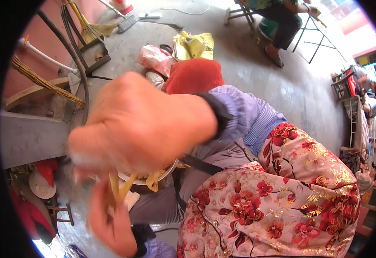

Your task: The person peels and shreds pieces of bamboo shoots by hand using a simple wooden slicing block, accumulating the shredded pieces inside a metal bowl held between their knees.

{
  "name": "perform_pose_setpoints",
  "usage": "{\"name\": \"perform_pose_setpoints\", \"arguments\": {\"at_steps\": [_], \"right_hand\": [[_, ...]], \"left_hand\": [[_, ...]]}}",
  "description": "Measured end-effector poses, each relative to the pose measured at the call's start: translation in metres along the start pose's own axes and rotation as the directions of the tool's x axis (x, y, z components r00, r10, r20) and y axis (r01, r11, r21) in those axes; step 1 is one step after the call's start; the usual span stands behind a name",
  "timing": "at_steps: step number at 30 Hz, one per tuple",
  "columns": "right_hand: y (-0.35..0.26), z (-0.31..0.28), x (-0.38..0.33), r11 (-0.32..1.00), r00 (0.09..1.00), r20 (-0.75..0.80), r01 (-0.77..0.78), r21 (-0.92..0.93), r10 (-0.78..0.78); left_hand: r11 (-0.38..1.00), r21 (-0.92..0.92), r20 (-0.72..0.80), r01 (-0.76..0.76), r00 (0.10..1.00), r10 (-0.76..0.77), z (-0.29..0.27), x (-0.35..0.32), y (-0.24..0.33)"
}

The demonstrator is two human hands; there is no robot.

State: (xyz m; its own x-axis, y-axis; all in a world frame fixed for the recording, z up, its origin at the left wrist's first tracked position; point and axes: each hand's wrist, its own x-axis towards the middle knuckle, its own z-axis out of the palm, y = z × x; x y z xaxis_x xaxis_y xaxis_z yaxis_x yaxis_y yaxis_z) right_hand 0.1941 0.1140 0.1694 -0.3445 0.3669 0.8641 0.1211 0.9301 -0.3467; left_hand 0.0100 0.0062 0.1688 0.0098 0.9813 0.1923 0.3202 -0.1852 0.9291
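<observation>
Near a bowl [173, 167], blurred hands [145, 116], grey floor [256, 69], pink wall [20, 84], brooms [105, 29]

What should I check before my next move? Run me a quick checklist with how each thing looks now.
1. Left hand near the yellowish strip: ok, the strip shows at its fingers.
2. Right hand grip: cannot tell, blurred, fingertips unclear.
3. Clear view into the bowl: not ok, the right hand covers part.
4. Everything inside the bowl's rim: not ok, a yellowish loop hangs over.
5. Dark right cuff at the wrist: ok.
</observation>
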Motion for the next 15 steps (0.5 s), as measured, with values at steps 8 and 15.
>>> {"name": "perform_pose_setpoints", "arguments": {"at_steps": [8,15], "right_hand": [[0.009,0.016,-0.059,0.861,0.709,0.619,-0.498,0.101,0.338],[-0.008,0.061,-0.146,-0.712,0.414,0.895,-0.577,0.400,0.167]], "left_hand": [[0.970,0.214,0.559,-0.115,0.829,-0.025,-0.008,0.041,-0.041],[0.648,-0.349,0.620,0.677,0.685,-0.382,0.013,0.001,-0.135]]}}
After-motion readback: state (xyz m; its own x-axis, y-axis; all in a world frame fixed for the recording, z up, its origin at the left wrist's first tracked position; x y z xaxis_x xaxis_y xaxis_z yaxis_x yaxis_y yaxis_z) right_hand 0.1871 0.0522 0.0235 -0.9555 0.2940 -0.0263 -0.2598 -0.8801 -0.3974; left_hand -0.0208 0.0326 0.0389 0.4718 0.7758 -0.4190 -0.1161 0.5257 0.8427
